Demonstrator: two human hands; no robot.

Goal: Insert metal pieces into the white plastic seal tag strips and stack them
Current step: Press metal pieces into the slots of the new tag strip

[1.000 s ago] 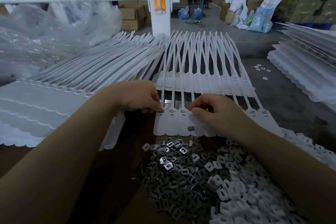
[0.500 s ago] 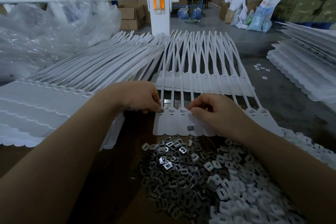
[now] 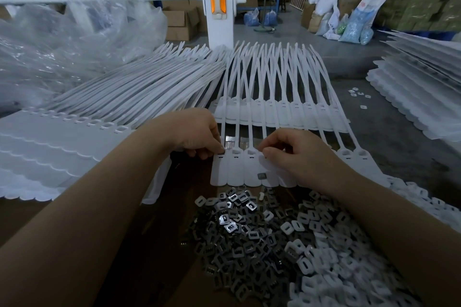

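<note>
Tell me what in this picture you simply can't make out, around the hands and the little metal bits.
Head view, the only one:
- Whether the left hand holds a metal piece: its curled fingertips cover the slot of the seal tag strip.
- What the right hand pinches: its own fingers hide it.
- Detail of single pieces in the metal pile: too small.
- The white plastic caps: cut off by the bottom edge and the right forearm.

Front centre: metal pieces (image 3: 239, 237) in a heap
Right of heap: plastic caps (image 3: 331, 257)
Behind heap: tag strip (image 3: 234, 169), both hands on it
Further behind: second tag strip (image 3: 279, 114)
Far left: stacked strips (image 3: 50, 152)
</note>
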